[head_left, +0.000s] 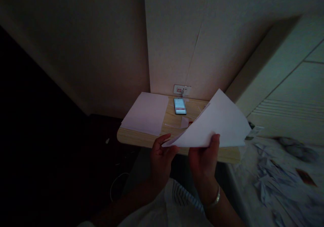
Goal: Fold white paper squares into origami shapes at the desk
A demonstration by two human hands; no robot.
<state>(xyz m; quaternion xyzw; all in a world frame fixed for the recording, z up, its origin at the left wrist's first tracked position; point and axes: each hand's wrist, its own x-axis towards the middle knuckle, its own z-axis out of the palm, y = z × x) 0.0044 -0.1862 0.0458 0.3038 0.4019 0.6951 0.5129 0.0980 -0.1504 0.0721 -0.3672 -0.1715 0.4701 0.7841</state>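
Both of my hands hold one white sheet of paper (217, 122) just above the front edge of a small wooden shelf table (141, 140). My left hand (160, 156) pinches the sheet's lower left corner. My right hand (205, 157) grips its bottom edge, thumb on top, with a bracelet at the wrist. The sheet tilts up to the right and looks partly folded. A stack of white paper (146, 114) lies on the left part of the shelf.
A lit phone (180, 106) lies at the back of the shelf under a wall socket (181, 90). A small paper scrap (184, 122) lies mid-shelf. Several folded papers (273, 179) are scattered on the bed at right. A white cable (115, 186) lies on the dark floor.
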